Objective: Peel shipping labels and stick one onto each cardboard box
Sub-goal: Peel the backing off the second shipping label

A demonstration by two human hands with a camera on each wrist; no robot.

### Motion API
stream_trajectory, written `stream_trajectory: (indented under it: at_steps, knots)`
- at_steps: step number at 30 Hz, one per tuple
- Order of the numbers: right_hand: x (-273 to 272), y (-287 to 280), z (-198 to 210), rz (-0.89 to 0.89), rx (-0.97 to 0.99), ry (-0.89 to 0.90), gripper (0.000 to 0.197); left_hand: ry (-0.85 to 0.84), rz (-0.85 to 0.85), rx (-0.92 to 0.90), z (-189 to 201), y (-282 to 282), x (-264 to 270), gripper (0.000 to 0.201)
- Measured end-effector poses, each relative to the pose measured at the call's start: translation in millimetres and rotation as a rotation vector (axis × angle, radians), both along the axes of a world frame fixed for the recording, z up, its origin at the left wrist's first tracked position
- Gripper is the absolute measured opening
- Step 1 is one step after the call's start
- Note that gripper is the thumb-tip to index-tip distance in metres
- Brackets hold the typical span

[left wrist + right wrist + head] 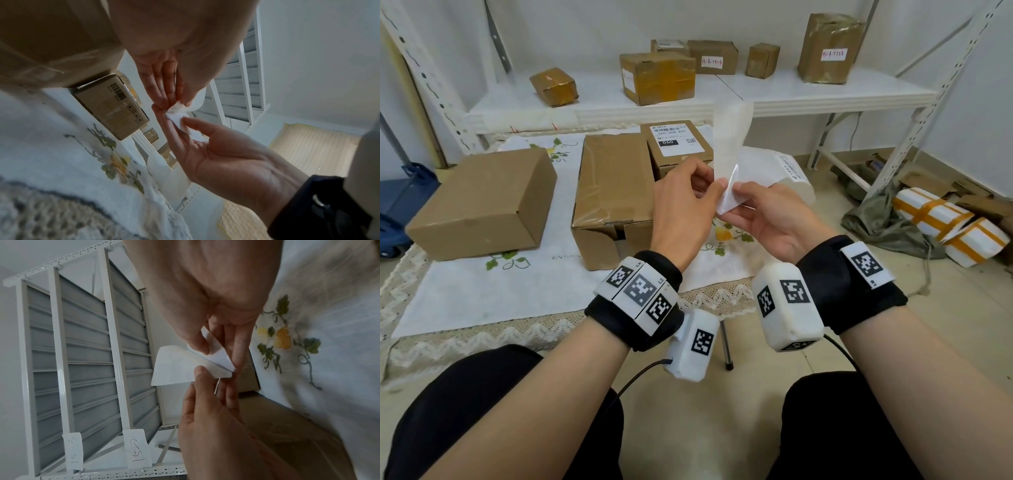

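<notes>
1. White metal shelf rack (825, 92) against the back wall, bearing several taped cardboard parcels, some with handwritten white tags.
2. Low table under a white embroidered cloth (482, 294) with a lace edge, in front of the rack, close to the knees.
3. Plain cardboard box (482, 202) at the left of the cloth, shut, with no label visible on its top.
4. Taped cardboard box (613, 192) in the middle, well apart from the plain one, its top glossy with clear tape, bare of any label.
5. Smaller labelled box (676, 144) just beside and behind the taped one, a printed shipping label stuck flat on its top.
6. White parcels banded in orange tape (948, 222) on the floor at the right, next to a grey-green sack.
7. White roll of labels (784, 171) on the far right part of the cloth, partly hidden behind the hands.
8. Left hand (685, 205) and right hand (767, 219) brought together in the air above the right part of the cloth, fingertips nearly touching.
9. Label strip (731, 144) pinched between both: left thumb and fingers clamped on one layer at its lower corner, right thumb and fingers clamped on the other layer, seen splitting apart in the right wrist view (185, 368).
10. Upper length of the strip standing up, translucent and slightly curled, in front of the shelf edge.
</notes>
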State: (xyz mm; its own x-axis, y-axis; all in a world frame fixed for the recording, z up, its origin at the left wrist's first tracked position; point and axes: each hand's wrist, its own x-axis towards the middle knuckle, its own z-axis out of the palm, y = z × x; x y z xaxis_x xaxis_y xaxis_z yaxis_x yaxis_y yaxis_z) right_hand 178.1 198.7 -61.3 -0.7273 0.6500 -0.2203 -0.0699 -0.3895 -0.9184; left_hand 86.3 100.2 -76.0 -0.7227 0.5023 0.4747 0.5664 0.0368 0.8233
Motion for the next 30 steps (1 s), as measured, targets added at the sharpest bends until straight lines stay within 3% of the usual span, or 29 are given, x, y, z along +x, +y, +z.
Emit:
stream_trajectory:
  at_steps: [2, 5, 7, 10, 14, 16, 21, 27, 30]
  knots:
    - [0.6, -0.5, 0.8, -0.009, 0.009, -0.007, 0.036, -0.007, -0.004, -0.009, -0.1, 0.0, -0.3, 0.007]
    - [2.2, -0.4, 0.5, -0.011, 0.044, -0.025, 0.053, 0.001, 0.001, -0.026, -0.1, -0.9, -0.3, 0.011]
    - [2.3, 0.8, -0.8, 0.012, 0.051, -0.035, 0.042, 0.019, 0.012, -0.04, 0.2, -1.9, -0.4, 0.012]
    - [3.4, 1.6, -1.0, 0.03, 0.076, -0.042, 0.008, 0.033, 0.005, -0.047, 2.0, -2.7, 1.7, 0.015]
    - [2.0, 2.6, -0.2, -0.028, 0.05, -0.049, 0.014, -0.017, -0.019, -0.01, 4.3, -2.3, 3.1, 0.015]
    - [1.8, 1.8, 0.9, -0.044, 0.03, -0.044, 0.008, -0.032, -0.02, -0.012, 4.2, -1.9, 1.9, 0.014]
    - [3.2, 0.1, 1.0, -0.052, 0.018, -0.054, 0.027, -0.07, -0.075, 0.008, 3.6, -2.3, 5.2, 0.01]
    - [3.0, -0.1, -1.1, -0.071, 0.056, -0.034, 0.01, -0.097, -0.098, 0.012, 6.7, -4.2, 5.8, 0.008]
    - [3.0, -0.1, -0.8, -0.107, 0.059, -0.034, 0.013, -0.097, -0.099, 0.005, 6.9, -5.2, 7.0, 0.008]
